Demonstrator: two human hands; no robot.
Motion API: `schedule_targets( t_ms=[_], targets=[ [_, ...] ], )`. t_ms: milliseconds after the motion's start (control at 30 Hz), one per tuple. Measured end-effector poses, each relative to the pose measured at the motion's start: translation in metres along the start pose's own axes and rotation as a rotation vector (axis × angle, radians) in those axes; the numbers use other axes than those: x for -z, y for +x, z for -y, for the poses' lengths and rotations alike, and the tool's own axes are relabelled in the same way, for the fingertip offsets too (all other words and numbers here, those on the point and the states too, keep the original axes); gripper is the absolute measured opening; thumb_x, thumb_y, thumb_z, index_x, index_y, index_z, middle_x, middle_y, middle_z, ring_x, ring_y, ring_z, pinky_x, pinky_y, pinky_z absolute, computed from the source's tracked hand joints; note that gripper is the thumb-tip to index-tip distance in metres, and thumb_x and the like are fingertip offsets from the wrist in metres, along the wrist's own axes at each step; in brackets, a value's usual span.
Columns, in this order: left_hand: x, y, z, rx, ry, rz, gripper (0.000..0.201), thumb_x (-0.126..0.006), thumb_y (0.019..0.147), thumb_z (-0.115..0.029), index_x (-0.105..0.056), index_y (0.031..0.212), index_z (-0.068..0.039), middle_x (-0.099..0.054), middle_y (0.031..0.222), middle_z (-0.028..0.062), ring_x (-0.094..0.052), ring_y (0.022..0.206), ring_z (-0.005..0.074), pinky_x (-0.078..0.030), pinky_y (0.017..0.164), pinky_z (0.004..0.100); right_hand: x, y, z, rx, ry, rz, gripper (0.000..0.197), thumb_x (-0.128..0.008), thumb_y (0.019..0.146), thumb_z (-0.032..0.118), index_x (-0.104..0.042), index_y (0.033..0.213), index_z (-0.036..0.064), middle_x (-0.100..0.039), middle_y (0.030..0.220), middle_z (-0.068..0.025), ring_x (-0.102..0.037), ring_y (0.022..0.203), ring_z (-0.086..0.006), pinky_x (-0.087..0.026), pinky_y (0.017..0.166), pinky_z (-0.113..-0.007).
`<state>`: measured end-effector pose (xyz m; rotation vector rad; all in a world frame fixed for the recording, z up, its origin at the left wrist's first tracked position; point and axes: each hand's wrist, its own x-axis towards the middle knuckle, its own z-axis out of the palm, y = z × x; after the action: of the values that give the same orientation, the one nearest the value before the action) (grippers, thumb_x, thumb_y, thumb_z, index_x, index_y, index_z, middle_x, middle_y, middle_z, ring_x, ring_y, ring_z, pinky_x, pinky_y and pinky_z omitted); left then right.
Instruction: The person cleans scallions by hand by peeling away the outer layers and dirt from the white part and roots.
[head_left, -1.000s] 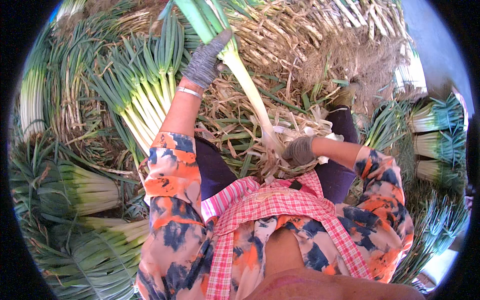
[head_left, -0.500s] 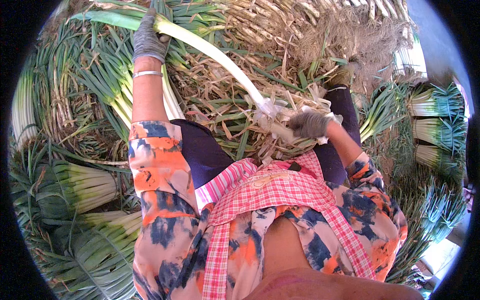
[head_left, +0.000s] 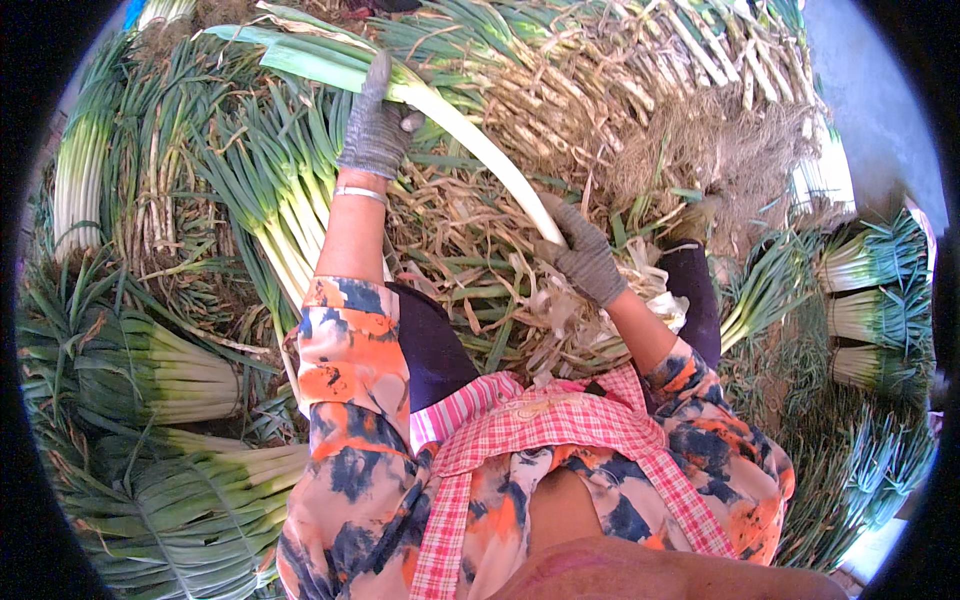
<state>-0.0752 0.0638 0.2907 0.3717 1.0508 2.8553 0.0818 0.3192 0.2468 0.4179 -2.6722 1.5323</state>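
A long leek (head_left: 478, 143) with a white, curved stalk stretches between my two hands, both in grey knit gloves. My left hand (head_left: 377, 132) is closed round it where the white turns to green leaves. Around the lower white end my right hand (head_left: 587, 258) is closed, and it hides part of that end. Below the right hand lies a heap of pale, papery peelings and dry leaves (head_left: 540, 315). Close beside my left forearm rests a group of clean leeks (head_left: 290, 225) with white stalks and green tops.
Unpeeled leeks with soil and tangled roots (head_left: 600, 95) are piled at the far side. Tied bundles (head_left: 190, 375) lie at the lower left, and more bundles (head_left: 860, 262) are stacked at the right. My dark-trousered leg (head_left: 690, 300) borders the peelings.
My right hand has moved up from the peelings onto the leek's white end. Loose skin at that end is gone from view. The left hand with the leek sits farther right in the picture.
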Motion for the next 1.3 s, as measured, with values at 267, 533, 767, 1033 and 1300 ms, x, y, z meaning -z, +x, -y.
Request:
schedule_targets(
  t_ms=[267,533,767,1033,1300],
  targets=[
    [-0.012,-0.002,0.007,-0.006,-0.488,0.443,0.072,-0.063,0.067,-0.054,-0.046,0.121,-0.011,-0.056,0.115,0.0046,-0.034,0.12,0.0386,-0.017,0.101,0.0572,0.024,-0.01,0.031,-0.233,0.633,0.325,0.067,-0.066,0.071,0.013,-0.035,0.131,0.0088,-0.055,0.098,-0.0056,-0.054,0.082,-0.0113,-0.046,0.069,-0.024],
    [-0.023,-0.001,-0.004,-0.086,-0.599,0.583,0.027,-0.057,0.08,-0.018,-0.052,0.104,-0.006,-0.057,0.087,0.0022,-0.053,0.098,0.0234,-0.032,0.098,0.0528,0.029,-0.009,0.046,-0.458,0.775,0.616,0.061,-0.062,0.074,0.02,-0.035,0.128,0.0057,-0.055,0.09,-0.0095,-0.056,0.07,-0.0138,-0.048,0.059,-0.025],
    [-0.041,-0.005,0.017,0.044,-0.357,0.249,0.017,-0.057,0.079,-0.015,-0.053,0.091,-0.005,-0.058,0.08,0.0086,-0.058,0.084,0.0272,-0.044,0.085,0.0488,0.006,0.089,0.065,0.058,0.351,0.013,0.032,-0.064,0.074,0.02,-0.058,0.098,-0.0011,-0.06,0.086,-0.0071,-0.056,0.08,-0.0139,-0.046,0.074,-0.028],
    [-0.029,0.003,0.035,0.072,-0.288,-0.006,0.016,-0.058,0.079,-0.013,-0.053,0.09,-0.003,-0.059,0.078,0.0118,-0.059,0.077,0.0283,-0.049,0.075,0.0436,-0.017,0.11,0.059,0.311,0.145,-0.024,0.02,-0.066,0.069,0.012,-0.059,0.086,0.004,-0.059,0.077,-0.0052,-0.055,0.067,-0.0134,-0.046,0.063,-0.029],
    [0.022,0.01,-0.001,-0.156,-0.129,-0.2,0.014,-0.062,0.077,-0.022,-0.053,0.074,-0.012,-0.052,0.059,0.001,-0.051,0.053,0.015,-0.045,0.048,0.0279,0.019,-0.004,0.016,-0.188,0.375,0.274,0.02,-0.062,0.076,0.018,-0.054,0.087,0.0038,-0.052,0.07,-0.0006,-0.049,0.064,-0.0085,-0.041,0.057,-0.024]
  ],
)
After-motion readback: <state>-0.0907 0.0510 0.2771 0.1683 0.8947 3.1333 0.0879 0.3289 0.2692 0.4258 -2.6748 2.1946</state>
